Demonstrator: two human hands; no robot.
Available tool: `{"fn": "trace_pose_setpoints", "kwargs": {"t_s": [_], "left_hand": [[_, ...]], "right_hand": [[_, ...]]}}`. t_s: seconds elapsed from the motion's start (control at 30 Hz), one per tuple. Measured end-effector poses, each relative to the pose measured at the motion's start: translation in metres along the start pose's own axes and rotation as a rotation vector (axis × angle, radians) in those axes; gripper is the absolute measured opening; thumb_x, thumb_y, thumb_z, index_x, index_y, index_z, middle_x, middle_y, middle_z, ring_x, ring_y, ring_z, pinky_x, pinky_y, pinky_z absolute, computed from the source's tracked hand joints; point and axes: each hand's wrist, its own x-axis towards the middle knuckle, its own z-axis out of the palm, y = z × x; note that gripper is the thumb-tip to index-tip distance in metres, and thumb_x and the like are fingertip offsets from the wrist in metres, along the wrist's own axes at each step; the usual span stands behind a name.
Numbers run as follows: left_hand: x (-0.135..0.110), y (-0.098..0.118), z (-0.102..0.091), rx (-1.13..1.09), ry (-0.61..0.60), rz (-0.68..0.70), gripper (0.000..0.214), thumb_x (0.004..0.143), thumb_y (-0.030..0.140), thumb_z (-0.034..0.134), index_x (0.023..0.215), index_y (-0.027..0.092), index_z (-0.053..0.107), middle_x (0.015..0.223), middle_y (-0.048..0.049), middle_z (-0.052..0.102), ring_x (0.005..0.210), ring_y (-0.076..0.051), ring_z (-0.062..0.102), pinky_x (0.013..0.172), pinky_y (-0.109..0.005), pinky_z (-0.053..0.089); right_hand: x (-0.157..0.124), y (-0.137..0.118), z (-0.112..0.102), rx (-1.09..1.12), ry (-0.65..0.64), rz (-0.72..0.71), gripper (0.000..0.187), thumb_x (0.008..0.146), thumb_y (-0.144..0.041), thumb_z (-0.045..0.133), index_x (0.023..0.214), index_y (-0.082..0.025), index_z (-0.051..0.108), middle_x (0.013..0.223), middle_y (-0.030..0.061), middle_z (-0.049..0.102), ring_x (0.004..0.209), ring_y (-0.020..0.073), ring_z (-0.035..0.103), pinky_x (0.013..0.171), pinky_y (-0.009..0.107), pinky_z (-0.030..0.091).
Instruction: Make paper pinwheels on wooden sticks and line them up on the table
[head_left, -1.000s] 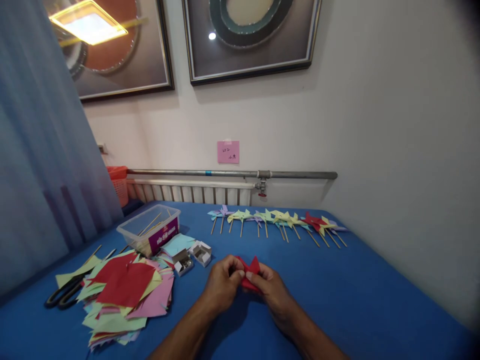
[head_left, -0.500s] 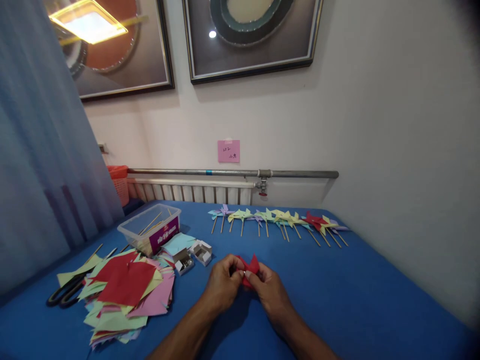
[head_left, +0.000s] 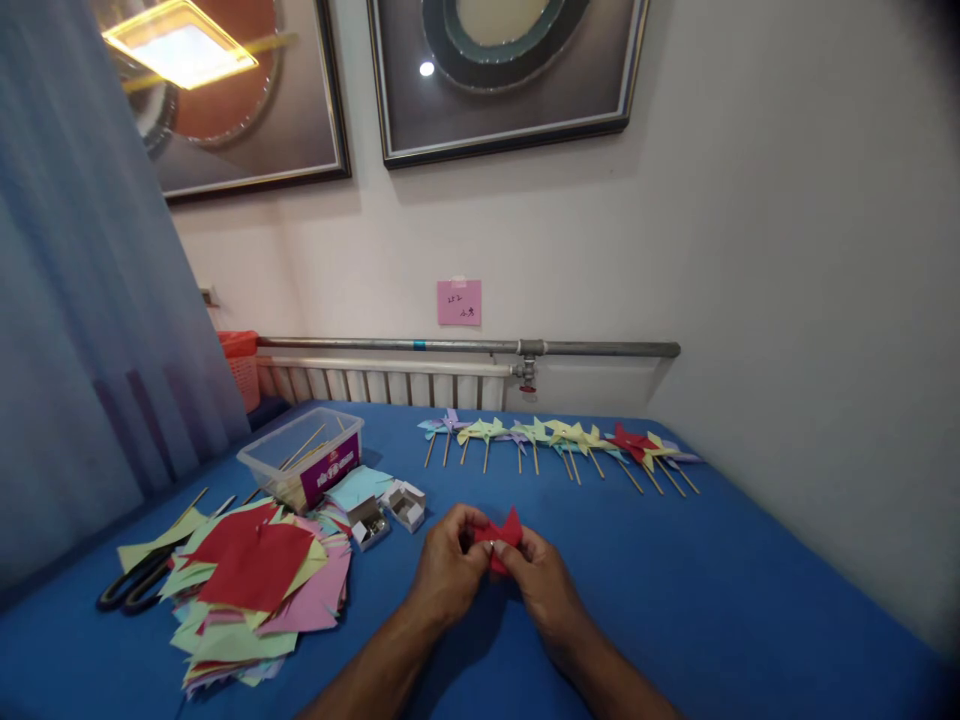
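Both of my hands pinch a folded red paper piece [head_left: 501,536] just above the blue table [head_left: 712,590]. My left hand [head_left: 448,571] grips its left side with curled fingers. My right hand [head_left: 541,583] holds its right side, thumb and fingers pressed together. A small shiny point shows between my fingertips at the paper's middle. A row of finished paper pinwheels [head_left: 559,440] on wooden sticks lies farther back on the table.
A pile of coloured paper squares [head_left: 251,590] lies at the left, with black scissors [head_left: 135,587] beside it. A clear plastic box [head_left: 304,462] with sticks and two small open white boxes [head_left: 390,512] sit behind the pile. A radiator runs along the wall.
My hands have drawn closer together on the red paper, folding it into a smaller shape. Nothing else on the table has moved.
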Motion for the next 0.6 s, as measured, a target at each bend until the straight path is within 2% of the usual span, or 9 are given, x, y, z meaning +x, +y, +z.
{"fn": "trace_pose_setpoints", "kwargs": {"t_s": [0.13,0.3,0.43,0.5,0.6], "left_hand": [[0.001,0.0,-0.001,-0.008,0.024,-0.004,0.025,0.075,0.014,0.064,0.1,0.016,0.064,0.071,0.0034,0.06,0.066,-0.013,0.054,0.066,-0.024,0.043],[0.001,0.002,-0.001,-0.032,0.04,-0.03,0.05,0.072,0.012,0.069,0.122,0.016,0.064,0.071,0.0048,0.059,0.067,-0.012,0.054,0.065,-0.023,0.043],[0.002,0.005,-0.003,-0.135,0.048,-0.05,0.066,0.07,0.02,0.074,0.133,0.015,0.059,0.068,0.0071,0.057,0.061,-0.011,0.051,0.06,-0.023,0.04],[0.004,0.007,-0.007,-0.24,0.092,-0.068,0.065,0.068,0.028,0.078,0.13,0.015,0.061,0.069,0.0059,0.058,0.06,-0.011,0.052,0.06,-0.023,0.04],[0.007,0.007,-0.013,-0.369,0.085,-0.152,0.044,0.065,0.04,0.081,0.098,0.014,0.067,0.07,0.0014,0.062,0.061,-0.011,0.054,0.06,-0.024,0.041]], "right_hand": [[-0.002,-0.003,0.0,0.06,-0.033,0.011,0.038,0.072,-0.054,0.078,0.088,-0.019,0.073,0.081,0.004,0.075,0.075,0.0212,0.066,0.073,0.033,0.052],[-0.004,-0.008,-0.001,0.079,-0.058,0.016,0.047,0.068,-0.057,0.083,0.091,-0.018,0.074,0.087,0.0075,0.078,0.084,0.025,0.069,0.081,0.037,0.053],[-0.002,-0.009,-0.001,0.112,-0.043,0.015,0.048,0.067,-0.057,0.085,0.094,-0.018,0.076,0.091,0.0087,0.079,0.09,0.0275,0.071,0.086,0.04,0.054],[-0.002,-0.008,-0.002,0.111,-0.014,0.004,0.049,0.068,-0.057,0.084,0.096,-0.018,0.076,0.092,0.0082,0.079,0.087,0.0261,0.07,0.083,0.037,0.054],[-0.004,-0.007,-0.002,0.106,0.012,0.024,0.053,0.068,-0.059,0.083,0.101,-0.018,0.075,0.091,0.007,0.078,0.081,0.0237,0.069,0.076,0.034,0.053]]}}
